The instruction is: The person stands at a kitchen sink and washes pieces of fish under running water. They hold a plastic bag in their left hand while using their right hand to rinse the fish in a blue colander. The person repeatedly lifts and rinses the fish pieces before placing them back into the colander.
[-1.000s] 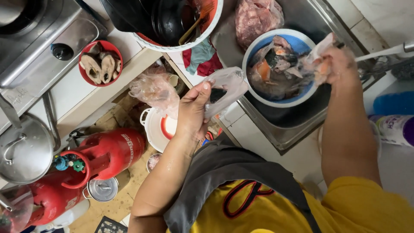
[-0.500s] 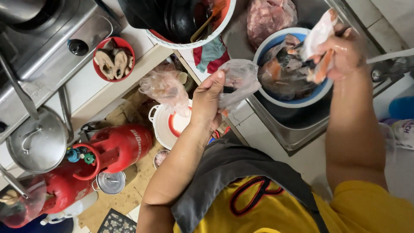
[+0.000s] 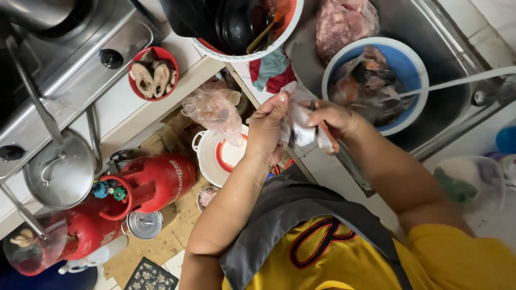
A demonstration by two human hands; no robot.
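Note:
My left hand and my right hand meet in front of my chest, both gripping a thin clear plastic bag with a pale piece of fish in it. Just beyond my right hand stands a blue-and-white bowl of cut fish pieces in the steel sink. A bagged lump of pink meat lies at the sink's far end.
A small red bowl of fish slices sits on the counter by the stove. A large white basin of dark pans is at the top. Red gas cylinders, a steel lidded pot, a white lid and a crumpled bag lie below.
My right hand has come down from over the blue bowl with the fish piece and joined my left hand at the plastic bag.

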